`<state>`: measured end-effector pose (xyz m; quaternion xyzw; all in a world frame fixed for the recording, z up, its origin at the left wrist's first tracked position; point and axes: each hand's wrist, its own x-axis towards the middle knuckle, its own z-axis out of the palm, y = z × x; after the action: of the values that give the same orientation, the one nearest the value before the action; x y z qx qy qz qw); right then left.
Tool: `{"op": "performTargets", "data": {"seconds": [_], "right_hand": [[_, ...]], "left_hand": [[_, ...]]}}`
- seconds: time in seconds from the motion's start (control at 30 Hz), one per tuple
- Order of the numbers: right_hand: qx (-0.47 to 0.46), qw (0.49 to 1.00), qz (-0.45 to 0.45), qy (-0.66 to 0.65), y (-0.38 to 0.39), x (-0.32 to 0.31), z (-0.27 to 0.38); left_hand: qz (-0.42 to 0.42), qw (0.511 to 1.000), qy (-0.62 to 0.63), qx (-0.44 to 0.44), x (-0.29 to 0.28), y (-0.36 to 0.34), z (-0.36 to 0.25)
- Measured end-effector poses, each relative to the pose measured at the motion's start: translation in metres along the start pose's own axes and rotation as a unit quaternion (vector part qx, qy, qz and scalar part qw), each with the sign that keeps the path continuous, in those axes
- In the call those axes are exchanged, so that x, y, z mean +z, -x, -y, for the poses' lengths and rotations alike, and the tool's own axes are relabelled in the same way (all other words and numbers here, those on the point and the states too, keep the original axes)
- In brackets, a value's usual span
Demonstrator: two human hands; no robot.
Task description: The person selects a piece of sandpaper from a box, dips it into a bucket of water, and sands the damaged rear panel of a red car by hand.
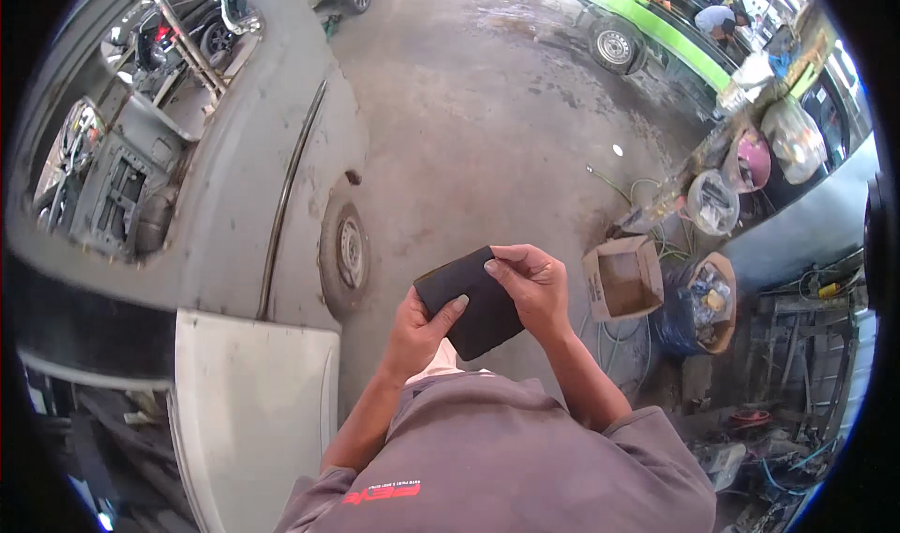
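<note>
Evidently, your left hand [412,336] and right hand [538,287] pinched the black sheet [476,310], which seemed light, bendable, best edge-held.

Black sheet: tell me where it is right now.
In the head view, the black sheet is held between the left hand and the right hand, slightly below and right of centre.

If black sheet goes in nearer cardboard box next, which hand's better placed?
Likely the right hand: it pinches the black sheet near its upper corner and is closer to the nearer cardboard box. The left hand holds the sheet's left edge, farther away.
</note>
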<state>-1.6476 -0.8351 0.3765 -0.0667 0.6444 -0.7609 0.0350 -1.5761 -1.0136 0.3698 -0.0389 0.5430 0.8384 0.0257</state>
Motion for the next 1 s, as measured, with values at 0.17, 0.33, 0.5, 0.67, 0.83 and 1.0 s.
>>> {"op": "performTargets", "data": {"seconds": [0.17,0.33,0.5,0.67,0.83,1.0], "right_hand": [[0.008,0.997,-0.076,-0.019,-0.148,0.025,-0.018],[-0.010,0.987,-0.160,0.014,-0.293,0.048,-0.020],[-0.001,0.976,-0.218,-0.014,-0.417,0.058,-0.024],[0.007,0.972,-0.236,0.000,-0.546,0.044,-0.045],[0.035,0.978,-0.208,-0.001,-0.717,0.017,-0.071],[0.002,0.985,-0.171,-0.020,-0.913,-0.003,-0.070]], "left_hand": [[0.047,0.998,-0.035,-0.014,-0.049,-0.165,-0.029],[0.111,0.989,-0.018,-0.091,-0.090,-0.335,-0.084],[0.128,0.982,0.006,-0.138,-0.111,-0.483,-0.118],[0.125,0.980,0.009,-0.153,-0.122,-0.618,-0.115],[0.100,0.984,0.009,-0.144,-0.126,-0.784,-0.113],[0.038,0.991,-0.005,-0.129,-0.116,-0.962,-0.139]]}}
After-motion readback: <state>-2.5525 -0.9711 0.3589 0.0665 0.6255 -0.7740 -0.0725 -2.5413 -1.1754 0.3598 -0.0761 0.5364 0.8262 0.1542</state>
